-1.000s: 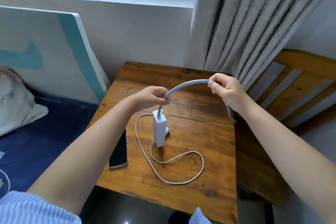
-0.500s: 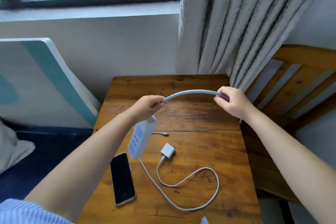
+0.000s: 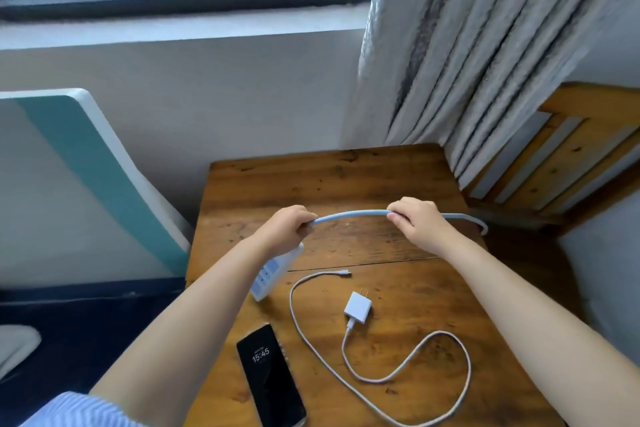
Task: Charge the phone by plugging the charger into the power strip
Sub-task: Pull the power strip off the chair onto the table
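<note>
Head view, one entry per item:

Left hand [image 3: 287,227]: grip closed around the thick pale cord [image 3: 349,216] close to where it meets the power strip [image 3: 273,276]. The strip hangs tilted below this hand, its upper end hidden behind the wrist, its lower corner at or just above the surface [image 3: 346,177]; contact cannot be told.

Right hand [image 3: 417,222]: grip closed around the same cord further along. Between the two hands the cord runs in a shallow arch above the surface; past the right hand it carries on to the surface's right edge and bends down.

Charger [image 3: 358,307]: white block, lying flat on the surface below and between the hands, prongs pointing away from the person, apart from both grips and from the strip.

Charger cable [image 3: 408,357]: thin, white, looped on the surface, its free plug end lying just right of the strip.

Phone [image 3: 270,374]: face up near the surface's front left edge, screen lit, not connected to the cable
</note>
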### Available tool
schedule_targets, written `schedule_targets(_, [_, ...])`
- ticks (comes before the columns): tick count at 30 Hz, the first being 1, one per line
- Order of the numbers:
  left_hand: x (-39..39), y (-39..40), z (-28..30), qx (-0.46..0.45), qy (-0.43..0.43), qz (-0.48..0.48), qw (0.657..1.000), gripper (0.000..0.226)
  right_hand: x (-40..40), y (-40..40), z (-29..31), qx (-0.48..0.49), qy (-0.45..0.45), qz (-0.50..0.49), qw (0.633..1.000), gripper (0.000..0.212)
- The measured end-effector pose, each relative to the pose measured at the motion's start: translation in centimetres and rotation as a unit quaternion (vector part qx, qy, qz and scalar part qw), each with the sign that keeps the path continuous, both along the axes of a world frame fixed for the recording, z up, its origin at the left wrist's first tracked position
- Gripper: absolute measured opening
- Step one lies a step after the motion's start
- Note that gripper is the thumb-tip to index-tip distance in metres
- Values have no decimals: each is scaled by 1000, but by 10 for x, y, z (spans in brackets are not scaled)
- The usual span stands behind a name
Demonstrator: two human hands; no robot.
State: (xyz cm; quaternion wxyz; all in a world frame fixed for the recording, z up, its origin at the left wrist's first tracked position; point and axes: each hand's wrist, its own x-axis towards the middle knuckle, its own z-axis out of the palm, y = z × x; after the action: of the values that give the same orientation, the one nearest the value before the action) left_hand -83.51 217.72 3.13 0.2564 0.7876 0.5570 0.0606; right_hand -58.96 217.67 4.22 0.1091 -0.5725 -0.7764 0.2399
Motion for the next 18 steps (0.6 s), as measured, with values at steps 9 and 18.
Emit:
schedule_targets(9, [47,52,-37,21,-3,-2,1000,28,37,36,-43,-5,-160,-61,985,27])
schedule_targets(18, [91,102,-90,-3,139,-29,990,39,57,69,-106,-19,-272,-39,961,29])
